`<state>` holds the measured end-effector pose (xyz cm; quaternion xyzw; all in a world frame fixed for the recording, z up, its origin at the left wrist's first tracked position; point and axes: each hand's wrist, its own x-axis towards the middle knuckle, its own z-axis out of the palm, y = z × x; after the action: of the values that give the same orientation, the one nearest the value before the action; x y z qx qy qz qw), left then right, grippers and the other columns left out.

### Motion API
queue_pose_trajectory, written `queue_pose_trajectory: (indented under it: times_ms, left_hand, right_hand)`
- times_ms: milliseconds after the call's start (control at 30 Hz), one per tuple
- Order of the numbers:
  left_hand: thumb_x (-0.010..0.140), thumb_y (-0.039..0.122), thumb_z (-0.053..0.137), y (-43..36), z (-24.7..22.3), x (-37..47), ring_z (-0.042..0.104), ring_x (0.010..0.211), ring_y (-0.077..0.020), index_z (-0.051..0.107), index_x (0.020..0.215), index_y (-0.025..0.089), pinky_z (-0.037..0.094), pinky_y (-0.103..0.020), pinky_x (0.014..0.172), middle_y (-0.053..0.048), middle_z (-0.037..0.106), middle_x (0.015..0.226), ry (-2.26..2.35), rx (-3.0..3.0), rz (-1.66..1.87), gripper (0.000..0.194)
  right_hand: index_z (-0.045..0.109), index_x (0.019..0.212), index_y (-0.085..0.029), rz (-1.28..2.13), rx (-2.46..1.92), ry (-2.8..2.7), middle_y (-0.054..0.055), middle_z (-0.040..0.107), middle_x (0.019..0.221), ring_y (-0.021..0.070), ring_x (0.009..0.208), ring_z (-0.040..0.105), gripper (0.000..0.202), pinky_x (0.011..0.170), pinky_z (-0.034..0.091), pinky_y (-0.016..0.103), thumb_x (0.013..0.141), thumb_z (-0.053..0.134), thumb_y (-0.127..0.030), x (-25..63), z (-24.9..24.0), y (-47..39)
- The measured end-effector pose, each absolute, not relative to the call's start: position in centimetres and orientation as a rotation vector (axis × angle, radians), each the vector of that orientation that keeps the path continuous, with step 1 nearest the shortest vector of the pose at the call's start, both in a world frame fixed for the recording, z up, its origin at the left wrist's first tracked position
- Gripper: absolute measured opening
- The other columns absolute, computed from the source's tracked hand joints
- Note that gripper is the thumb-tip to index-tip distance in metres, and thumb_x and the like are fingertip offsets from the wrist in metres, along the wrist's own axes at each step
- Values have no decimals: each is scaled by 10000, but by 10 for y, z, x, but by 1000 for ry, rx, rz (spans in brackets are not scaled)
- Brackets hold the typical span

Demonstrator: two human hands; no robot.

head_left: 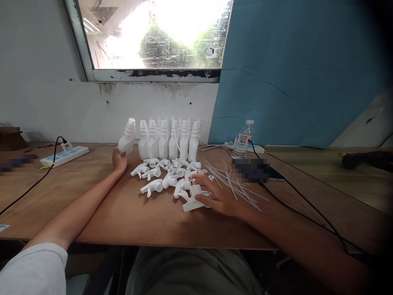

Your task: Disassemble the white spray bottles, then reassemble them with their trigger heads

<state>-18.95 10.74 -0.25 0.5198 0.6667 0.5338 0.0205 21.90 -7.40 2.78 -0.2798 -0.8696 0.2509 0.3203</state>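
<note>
My left hand (pixel 119 162) is closed round the lower part of a white plastic bottle (pixel 128 135), which leans to the right and has no cap on its mouth. My right hand (pixel 216 196) has its thumb and fingers around a white trigger spray head (pixel 194 198) near the front of the pile. Several more trigger spray heads (pixel 152 187) lie loose between my hands. Behind them, white bottles (pixel 164 141) stand upright in rows, and a thin tube leans among them. Small white rings (pixel 211 178) lie just beyond my right fingers.
Thin white tubes (pixel 230 180) are scattered to the right of the spray heads. A clear water bottle (pixel 243 141) stands behind a phone (pixel 276 174) and a blurred dark item. A power strip (pixel 65 155) lies at left. Black cables cross both sides of the wooden table (pixel 138 229).
</note>
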Motion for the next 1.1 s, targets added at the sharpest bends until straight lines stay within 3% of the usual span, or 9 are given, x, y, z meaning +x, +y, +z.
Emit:
queue_pose_trajectory:
  times_ms: [133,300,533,667,767,933,1100]
  left_hand:
    - [933,181,442,105,-4,-184,436,1312,-233,369,1391,156,338,-350,1119,-129,467,1398,1922,1795,1894,465]
    - [999,346,397,109,-9,-177,413,1309,-258,396,1373,100,308,-433,1135,-153,464,1386,1481,2211,2084,448]
    - [1004,488,314,107,-7,-177,385,1333,-248,403,1352,87,263,-464,1165,-160,455,1388,1400,2340,2092,539]
    - [1008,415,310,98,6,-179,359,1368,-259,414,1352,111,252,-481,1173,-183,447,1408,1437,2441,2085,471]
    - [996,318,322,88,25,-186,356,1380,-261,409,1360,101,265,-486,1170,-200,460,1401,1502,2521,2142,433]
    - [935,214,393,71,55,-198,329,1408,-266,412,1367,133,250,-508,1180,-173,455,1418,1487,2575,2194,440]
    - [915,213,440,63,67,-197,316,1412,-292,411,1380,166,235,-548,1179,-165,448,1423,1424,2604,2206,468]
  right_hand:
    - [421,1389,-236,616,-754,-2302,113,497,1388,239,1211,527,475,1044,406,422,941,512,-365,223,29,-71]
    - [487,1375,-234,549,-766,-2317,99,549,1353,264,1213,517,475,1020,407,416,922,525,-376,223,28,-68]
    - [545,1327,-200,668,-821,-2238,106,611,1251,262,1077,576,489,940,431,382,890,556,-420,222,32,-70]
    - [564,1282,-190,967,-834,-2086,59,657,959,184,802,583,487,705,442,281,840,603,-391,222,37,-70]
    - [516,1302,-193,1283,-741,-1823,-11,570,706,120,569,486,545,524,347,224,787,620,-337,223,42,-66]
    - [518,1178,-193,1587,-534,-1417,-29,514,606,127,505,464,468,515,369,254,721,549,-291,231,56,-60]
    - [549,1020,-214,1702,-390,-1400,-48,487,566,74,369,330,257,471,311,250,792,494,-320,244,72,-61]
